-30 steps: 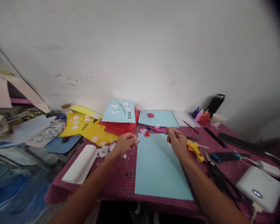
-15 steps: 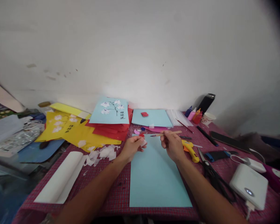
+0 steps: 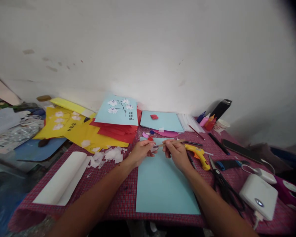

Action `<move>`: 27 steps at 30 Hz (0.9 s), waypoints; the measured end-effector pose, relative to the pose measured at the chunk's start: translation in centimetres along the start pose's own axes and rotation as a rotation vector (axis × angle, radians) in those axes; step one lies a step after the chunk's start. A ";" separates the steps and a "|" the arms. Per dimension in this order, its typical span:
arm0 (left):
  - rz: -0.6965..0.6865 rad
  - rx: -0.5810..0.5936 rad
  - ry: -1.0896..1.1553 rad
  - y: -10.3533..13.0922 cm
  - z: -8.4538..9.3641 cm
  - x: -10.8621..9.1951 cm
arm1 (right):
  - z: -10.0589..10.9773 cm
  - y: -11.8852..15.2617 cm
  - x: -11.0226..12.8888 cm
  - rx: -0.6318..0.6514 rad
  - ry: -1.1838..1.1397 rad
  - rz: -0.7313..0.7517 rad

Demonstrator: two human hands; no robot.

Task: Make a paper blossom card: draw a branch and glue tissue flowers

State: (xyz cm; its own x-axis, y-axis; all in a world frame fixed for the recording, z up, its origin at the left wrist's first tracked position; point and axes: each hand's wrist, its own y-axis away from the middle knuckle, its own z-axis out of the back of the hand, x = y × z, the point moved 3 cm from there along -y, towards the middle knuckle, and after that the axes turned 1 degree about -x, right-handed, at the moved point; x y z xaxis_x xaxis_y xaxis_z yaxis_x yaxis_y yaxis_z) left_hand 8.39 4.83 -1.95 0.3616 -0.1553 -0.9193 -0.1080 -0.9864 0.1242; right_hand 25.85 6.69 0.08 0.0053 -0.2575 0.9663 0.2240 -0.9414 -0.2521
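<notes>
Over the upper part of a light blue sheet of paper (image 3: 166, 187), my left hand (image 3: 140, 153) pinches a small white scrap of paper (image 3: 153, 149). My right hand (image 3: 177, 155) grips a thin paintbrush (image 3: 180, 141) with a pale wooden handle. Its dark tip points left and meets or nearly meets the scrap; contact is too small to tell. Just beyond the left fingertips lie a red piece (image 3: 150, 139) and a pink piece (image 3: 145, 135). Torn white paper scraps (image 3: 111, 154) are heaped left of the sheet.
A rolled white paper (image 3: 61, 177) lies at left. Behind stand stacked red sheets (image 3: 120, 131) under a blue flower picture (image 3: 117, 110). To the right are a yellow glue gun (image 3: 198, 154), black scissors (image 3: 224, 184), a white power bank (image 3: 259, 196), paint bottles (image 3: 207, 121) and a paper cup (image 3: 221, 125).
The brush tip has moved left and down to the white scrap, and my hands are closer together. The whole view has shifted slightly.
</notes>
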 end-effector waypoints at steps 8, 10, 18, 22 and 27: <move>0.039 0.038 -0.001 0.1 -0.3 -0.2 | 0.5 -0.3 -0.4 -0.056 -0.029 -0.019; 0.029 0.036 -0.018 0.2 -0.4 -0.3 | 0.5 -0.3 -0.4 -0.068 -0.041 -0.028; 0.030 0.019 -0.037 0.2 -0.4 -0.2 | 0.4 -0.2 0.2 -0.024 -0.050 -0.016; 0.021 0.046 -0.048 0.2 -0.3 -0.3 | 0.4 -0.1 0.2 0.010 -0.067 -0.026; -0.009 0.093 -0.087 0.3 -0.4 -0.3 | 0.3 -0.2 0.2 0.000 -0.074 -0.058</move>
State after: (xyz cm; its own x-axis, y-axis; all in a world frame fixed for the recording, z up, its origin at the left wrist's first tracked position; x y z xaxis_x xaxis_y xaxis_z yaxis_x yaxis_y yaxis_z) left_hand 8.65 4.58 -1.50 0.2813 -0.1368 -0.9498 -0.1916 -0.9779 0.0841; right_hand 26.15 6.87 0.36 0.0642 -0.1856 0.9805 0.2260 -0.9543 -0.1955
